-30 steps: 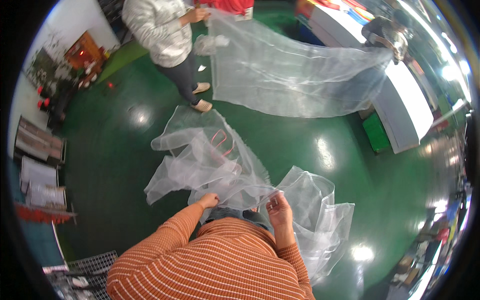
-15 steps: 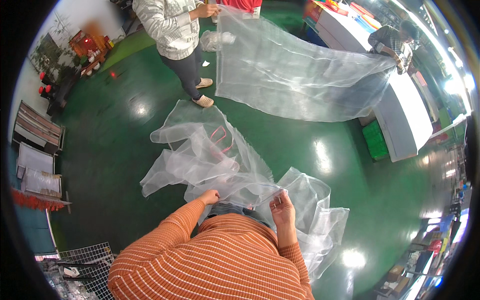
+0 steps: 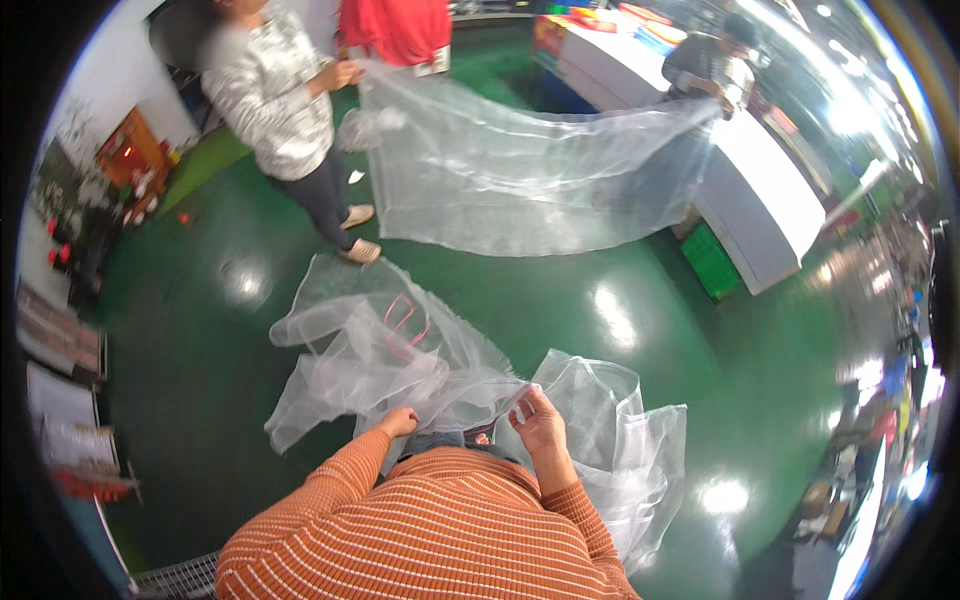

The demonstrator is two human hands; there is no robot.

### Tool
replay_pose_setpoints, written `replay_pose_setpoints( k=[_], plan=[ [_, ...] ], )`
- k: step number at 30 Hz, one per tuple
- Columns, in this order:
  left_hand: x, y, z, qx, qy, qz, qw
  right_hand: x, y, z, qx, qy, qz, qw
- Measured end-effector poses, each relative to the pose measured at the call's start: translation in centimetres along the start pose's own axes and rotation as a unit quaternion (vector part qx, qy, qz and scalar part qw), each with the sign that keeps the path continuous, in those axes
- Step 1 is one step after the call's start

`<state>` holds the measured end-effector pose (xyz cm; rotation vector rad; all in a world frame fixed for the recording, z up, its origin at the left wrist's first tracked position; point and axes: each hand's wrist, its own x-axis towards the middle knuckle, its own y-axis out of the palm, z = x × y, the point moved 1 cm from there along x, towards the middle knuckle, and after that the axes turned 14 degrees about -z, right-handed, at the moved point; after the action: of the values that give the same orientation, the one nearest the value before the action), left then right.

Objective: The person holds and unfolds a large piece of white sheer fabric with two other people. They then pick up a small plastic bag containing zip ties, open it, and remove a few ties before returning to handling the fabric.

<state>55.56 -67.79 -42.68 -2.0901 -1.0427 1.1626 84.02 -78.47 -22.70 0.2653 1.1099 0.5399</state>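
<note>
A large piece of sheer white mesh fabric [image 3: 340, 370] spreads in loose folds over the floor in front of me, with more folds [image 3: 640, 470] at my right side. My left hand [image 3: 401, 421] is closed on its near edge. At the right, my right hand [image 3: 540, 425] pinches the same fabric between thumb and fingertips, a little higher than the left. The edge runs between both hands across my lap. A thin pink cord or ribbon [image 3: 408, 322] shows among the folds.
Ahead, a person in a patterned light top [image 3: 270, 100] and another person by the counter [image 3: 710, 70] hold a second sheer sheet [image 3: 530, 190] stretched between them. A long white counter [image 3: 765, 190] stands right, with a green crate [image 3: 710, 262] beside it. Red cloth [image 3: 395, 30] hangs behind.
The view has tilted, so the people and counter sit lower and further left. My hands keep their hold on the fabric, and the right has risen slightly relative to the left.
</note>
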Motion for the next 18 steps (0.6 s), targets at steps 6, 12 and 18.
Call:
replay_pose_setpoints(
  k=[6, 12, 18],
  plan=[
    [1.7, 0.4, 0.2, 0.023, 0.030, 0.003, 0.999, 0.5, -0.8, 0.3, 0.023, -0.013, -0.007, 1.000],
    [2.8, 0.0, -1.5, 0.033, 0.045, 0.025, 0.998, 0.0, -1.7, 1.1, 0.046, -0.024, -0.022, 0.998],
    [3.6, 0.2, -2.6, 0.045, 0.049, 0.034, 0.997, 0.2, -2.3, 1.1, 0.058, -0.024, -0.031, 0.998]
  ],
)
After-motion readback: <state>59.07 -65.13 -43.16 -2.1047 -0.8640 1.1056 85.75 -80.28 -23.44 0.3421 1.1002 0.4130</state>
